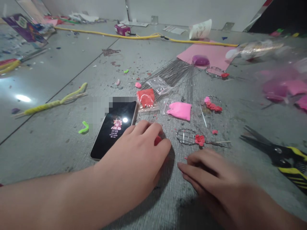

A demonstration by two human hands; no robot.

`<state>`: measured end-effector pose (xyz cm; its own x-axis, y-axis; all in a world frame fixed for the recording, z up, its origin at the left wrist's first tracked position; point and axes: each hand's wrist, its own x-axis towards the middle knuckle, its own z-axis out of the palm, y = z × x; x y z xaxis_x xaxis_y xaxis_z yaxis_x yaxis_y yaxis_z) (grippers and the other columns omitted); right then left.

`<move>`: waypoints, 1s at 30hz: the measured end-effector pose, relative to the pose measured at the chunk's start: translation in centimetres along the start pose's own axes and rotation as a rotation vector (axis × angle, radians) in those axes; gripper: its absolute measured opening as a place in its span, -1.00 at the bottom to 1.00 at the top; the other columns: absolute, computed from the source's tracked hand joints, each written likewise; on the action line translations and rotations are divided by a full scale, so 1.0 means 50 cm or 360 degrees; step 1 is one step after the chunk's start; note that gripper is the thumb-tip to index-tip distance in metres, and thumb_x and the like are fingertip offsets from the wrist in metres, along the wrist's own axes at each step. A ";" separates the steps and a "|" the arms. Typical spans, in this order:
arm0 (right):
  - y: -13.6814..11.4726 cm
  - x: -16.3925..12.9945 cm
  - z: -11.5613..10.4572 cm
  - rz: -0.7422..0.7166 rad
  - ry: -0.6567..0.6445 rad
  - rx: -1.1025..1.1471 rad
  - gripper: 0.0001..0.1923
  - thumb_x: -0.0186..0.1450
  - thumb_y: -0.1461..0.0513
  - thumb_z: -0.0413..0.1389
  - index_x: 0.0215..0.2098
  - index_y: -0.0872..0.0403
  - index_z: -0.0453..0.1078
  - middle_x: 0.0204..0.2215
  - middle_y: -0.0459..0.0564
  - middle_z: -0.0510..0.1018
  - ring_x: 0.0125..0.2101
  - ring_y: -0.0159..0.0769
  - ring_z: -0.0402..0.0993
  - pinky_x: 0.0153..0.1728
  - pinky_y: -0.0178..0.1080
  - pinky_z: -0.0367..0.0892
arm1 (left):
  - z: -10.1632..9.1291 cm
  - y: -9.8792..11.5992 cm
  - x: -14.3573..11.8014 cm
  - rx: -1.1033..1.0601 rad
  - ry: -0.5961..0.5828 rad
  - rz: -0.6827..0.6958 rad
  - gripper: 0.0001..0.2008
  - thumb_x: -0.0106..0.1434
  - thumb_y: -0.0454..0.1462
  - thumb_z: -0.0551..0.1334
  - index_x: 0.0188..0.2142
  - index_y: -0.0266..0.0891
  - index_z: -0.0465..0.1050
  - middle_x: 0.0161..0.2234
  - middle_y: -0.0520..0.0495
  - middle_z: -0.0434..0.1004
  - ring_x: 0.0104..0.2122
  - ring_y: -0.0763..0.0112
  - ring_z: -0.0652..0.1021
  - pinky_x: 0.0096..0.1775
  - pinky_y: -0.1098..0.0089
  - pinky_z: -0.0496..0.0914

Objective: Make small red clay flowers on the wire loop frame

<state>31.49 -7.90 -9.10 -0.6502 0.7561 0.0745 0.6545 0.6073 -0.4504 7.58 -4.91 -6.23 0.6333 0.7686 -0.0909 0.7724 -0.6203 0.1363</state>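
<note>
My left hand curls over the table beside a dark smartphone, its fingers closed around a lump of red clay. To the right, my right hand is low over the table with thumb and fingers pinched together; a tiny red bit shows at its fingertips. Just above that hand lies a twisted wire loop bearing a red clay flower. Farther up are a bag of red clay and a bag of pink clay.
Black-and-yellow pliers lie at the right. A wire piece with pink-red clay and a bundle of thin wires are farther off. A yellow cable crosses the back. Yellow-green fuzzy stems lie left.
</note>
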 end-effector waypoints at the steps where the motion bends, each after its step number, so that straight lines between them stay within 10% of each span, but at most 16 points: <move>1: -0.001 0.001 0.000 -0.0018 0.0012 -0.0009 -0.67 0.33 0.39 0.05 -0.03 0.01 0.54 -0.18 0.09 0.61 -0.26 -0.22 0.55 -0.32 -0.25 0.49 | 0.001 0.000 0.000 -0.0002 0.0001 -0.0002 -0.73 0.28 -0.26 0.25 -0.03 -0.20 0.54 -0.01 -0.25 0.45 -0.05 -0.06 0.45 -0.09 -0.08 0.51; 23: -0.006 0.008 0.003 -0.0064 0.0112 -0.0019 -0.75 0.40 0.38 0.00 -0.27 0.04 0.50 -0.27 0.06 0.63 -0.29 -0.22 0.58 -0.31 -0.21 0.54 | 0.006 -0.002 -0.001 -0.0037 0.0066 0.0003 -0.76 0.28 -0.28 0.25 -0.05 -0.20 0.54 -0.02 -0.25 0.47 -0.05 -0.02 0.46 -0.06 -0.05 0.49; 30: 0.000 -0.017 -0.019 -0.0007 0.0363 0.0269 -0.71 0.36 0.39 0.11 -0.06 -0.10 0.45 -0.14 -0.08 0.69 -0.16 -0.29 0.66 -0.09 -0.28 0.56 | -0.006 0.024 -0.009 -0.0855 0.0627 0.0161 -0.86 0.38 -0.36 0.19 -0.19 -0.26 0.54 -0.13 -0.13 0.51 -0.16 0.35 0.50 -0.10 0.30 0.49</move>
<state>32.43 -8.28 -8.31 -0.5367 0.8007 0.2661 0.5659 0.5755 -0.5903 8.21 -5.94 -5.72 0.5577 0.7735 0.3011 0.5141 -0.6066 0.6064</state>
